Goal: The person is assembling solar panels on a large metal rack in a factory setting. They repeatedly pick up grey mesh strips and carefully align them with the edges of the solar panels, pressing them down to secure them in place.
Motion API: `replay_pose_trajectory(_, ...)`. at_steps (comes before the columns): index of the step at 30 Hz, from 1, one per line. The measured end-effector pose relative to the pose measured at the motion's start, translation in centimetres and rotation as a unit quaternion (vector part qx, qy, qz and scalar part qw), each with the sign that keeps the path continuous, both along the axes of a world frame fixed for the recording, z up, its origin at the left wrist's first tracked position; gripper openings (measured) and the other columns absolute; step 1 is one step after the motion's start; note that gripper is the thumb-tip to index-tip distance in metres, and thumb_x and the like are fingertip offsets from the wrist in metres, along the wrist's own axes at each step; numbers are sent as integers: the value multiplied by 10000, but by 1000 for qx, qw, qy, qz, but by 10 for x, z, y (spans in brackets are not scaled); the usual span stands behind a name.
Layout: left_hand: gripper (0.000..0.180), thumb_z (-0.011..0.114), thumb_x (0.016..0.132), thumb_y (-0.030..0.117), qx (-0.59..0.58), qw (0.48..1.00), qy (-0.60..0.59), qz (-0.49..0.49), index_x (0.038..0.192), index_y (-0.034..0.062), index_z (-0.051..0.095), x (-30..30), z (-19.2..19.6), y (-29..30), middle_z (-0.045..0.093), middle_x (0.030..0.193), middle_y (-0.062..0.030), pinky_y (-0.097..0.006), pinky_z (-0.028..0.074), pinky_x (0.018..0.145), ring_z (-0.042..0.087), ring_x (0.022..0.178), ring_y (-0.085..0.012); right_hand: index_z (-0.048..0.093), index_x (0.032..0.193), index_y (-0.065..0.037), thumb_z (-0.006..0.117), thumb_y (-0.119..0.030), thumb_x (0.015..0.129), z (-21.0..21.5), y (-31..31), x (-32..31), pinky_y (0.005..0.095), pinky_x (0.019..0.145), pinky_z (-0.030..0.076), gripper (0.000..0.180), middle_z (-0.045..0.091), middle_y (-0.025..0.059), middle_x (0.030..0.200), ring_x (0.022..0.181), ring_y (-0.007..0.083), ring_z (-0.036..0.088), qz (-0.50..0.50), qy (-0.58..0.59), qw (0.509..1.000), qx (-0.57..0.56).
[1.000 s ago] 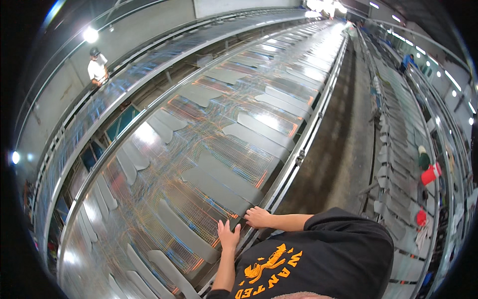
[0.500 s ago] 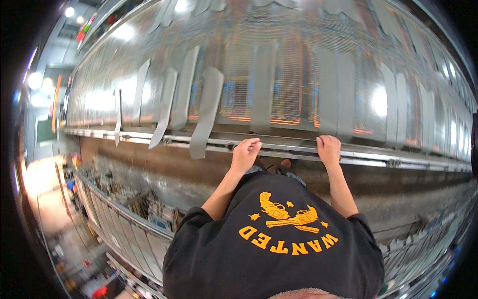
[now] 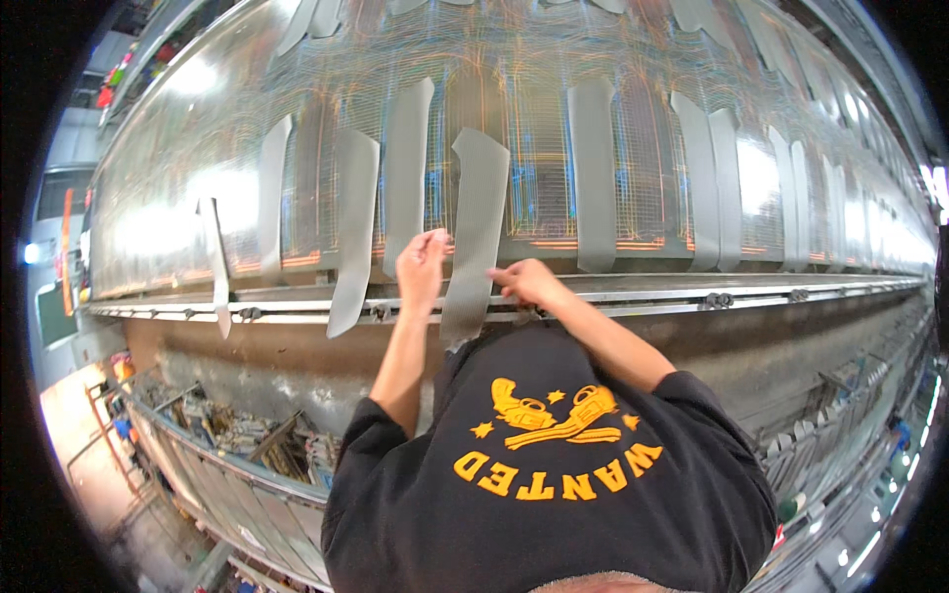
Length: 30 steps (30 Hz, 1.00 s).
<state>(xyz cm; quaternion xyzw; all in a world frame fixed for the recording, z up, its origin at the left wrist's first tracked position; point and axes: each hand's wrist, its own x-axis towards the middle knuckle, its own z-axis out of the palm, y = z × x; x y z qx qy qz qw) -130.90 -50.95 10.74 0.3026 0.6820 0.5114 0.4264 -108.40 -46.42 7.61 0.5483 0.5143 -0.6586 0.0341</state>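
Note:
A long grey strip (image 3: 476, 203) with a slanted top end lies on the long shiny table (image 3: 539, 168), its lower end hanging over the metal rail (image 3: 633, 296). My right hand (image 3: 526, 283) is at the strip's right edge, its fingers curled and the fingertips meeting that edge. On the strip's other side, my left hand (image 3: 422, 265) is raised with fingertips pinched together. Whether anything thin sits in that pinch is too small to see. Just behind the left hand lies another grey strip (image 3: 403, 183), partly covered by it.
More grey strips lie in rows, such as a narrow one (image 3: 215, 267) at the left and a wide one (image 3: 593, 178) to the right. Metal joints (image 3: 719, 300) break up the rail. Behind me stands a metal rack (image 3: 227, 474) holding many flat pieces.
The view has shifted leftward along the table. My hands, spread apart at the rail before, have come closer together on either side of one grey strip, the left one reaching over the table.

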Motion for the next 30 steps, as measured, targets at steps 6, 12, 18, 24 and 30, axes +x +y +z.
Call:
replay_pose_trajectory(6,505,600,1071,470,-168,982,-1,-83,1263,11,689,-89,-29,6,737,1097,-65,-322,571,850,678,927,-144,754,970,11,773,-320,940,36,-6,-93,325,720,510,333,742,47,829,754,112,629,77,99,988,94)
replay_pose_trajectory(12,749,502,1036,643,-148,876,-417,-192,1387,-13,583,-56,50,82,720,1134,-159,-435,607,903,718,990,-255,683,1064,13,683,-251,979,118,-13,-84,334,769,498,277,703,91,891,805,120,582,58,181,964,185)
replay_pose_trajectory(18,261,708,969,61,-32,897,-420,-134,1200,111,598,-40,-4,216,717,1049,-19,-343,621,778,725,934,-179,624,999,-21,690,-190,1020,109,-5,-7,251,718,462,183,587,-54,863,807,46,528,-201,127,969,65)
replay_pose_trajectory(24,331,727,948,55,-92,939,-296,-149,1238,128,585,2,-10,294,653,966,27,-321,514,707,567,730,-130,645,1146,-4,658,-94,1033,61,-20,49,231,815,505,144,694,-8,1002,891,57,616,-414,171,893,43)
replay_pose_trajectory(30,518,736,951,72,-116,956,-200,-180,1415,59,505,37,-30,354,650,1007,-10,-348,520,716,605,770,-157,673,1117,9,642,-140,1053,3,8,70,235,731,469,165,655,-41,896,807,43,564,-471,122,871,70)
